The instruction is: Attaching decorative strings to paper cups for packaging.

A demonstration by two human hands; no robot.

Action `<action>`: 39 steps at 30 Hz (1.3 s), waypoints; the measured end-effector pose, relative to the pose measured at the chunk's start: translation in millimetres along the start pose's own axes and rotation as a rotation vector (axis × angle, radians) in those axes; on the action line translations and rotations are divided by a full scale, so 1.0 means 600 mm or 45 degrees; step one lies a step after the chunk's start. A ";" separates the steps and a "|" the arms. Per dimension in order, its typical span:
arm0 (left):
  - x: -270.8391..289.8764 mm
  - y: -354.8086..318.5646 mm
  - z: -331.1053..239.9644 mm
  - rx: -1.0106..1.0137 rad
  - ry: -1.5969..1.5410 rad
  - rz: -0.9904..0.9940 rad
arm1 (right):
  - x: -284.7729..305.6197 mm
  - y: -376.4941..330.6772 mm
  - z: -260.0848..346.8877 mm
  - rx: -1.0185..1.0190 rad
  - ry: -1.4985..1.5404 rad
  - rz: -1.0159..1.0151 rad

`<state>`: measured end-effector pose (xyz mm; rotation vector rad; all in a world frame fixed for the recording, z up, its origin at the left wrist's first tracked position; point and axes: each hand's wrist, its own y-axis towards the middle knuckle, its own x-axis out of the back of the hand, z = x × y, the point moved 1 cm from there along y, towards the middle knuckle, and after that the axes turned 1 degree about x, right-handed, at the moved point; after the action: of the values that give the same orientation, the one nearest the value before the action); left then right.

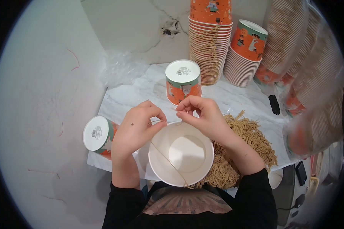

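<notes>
A white paper bucket (158, 162) stands mouth up in front of me, its white inside showing. A thin tan cord (165, 157) crosses its opening, from the near rim up to my left hand (135, 124). Thumb and forefinger of that hand pinch the cord at the far left of the rim. Just above the far rim, my right hand (204, 116) has its thumb and forefinger pressed together. Whatever they hold is too small to make out; a short bit of cord shows at the rim below them.
A heap of tan cords (252, 141) lies right of the bucket. Upside-down orange buckets stand at the left (97, 133) and behind (183, 84). Tall bucket stacks (208, 49) are at the back, with bagged stacks (313, 76) and a black object (274, 105) at right.
</notes>
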<state>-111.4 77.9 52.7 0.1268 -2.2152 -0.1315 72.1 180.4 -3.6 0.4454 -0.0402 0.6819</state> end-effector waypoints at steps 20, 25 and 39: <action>-0.085 0.027 0.097 0.061 -0.815 -0.210 | -0.011 0.017 0.003 0.057 -0.427 0.124; -0.086 0.026 0.096 0.119 -0.987 -0.158 | -0.004 0.025 0.014 0.060 -0.341 0.202; -0.084 0.033 0.127 0.215 -1.243 0.104 | -0.031 0.048 0.029 0.137 -0.380 0.404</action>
<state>-142.9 108.0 -30.0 0.0674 -3.2017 0.0612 41.7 182.2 19.9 0.6500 -0.3636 0.9268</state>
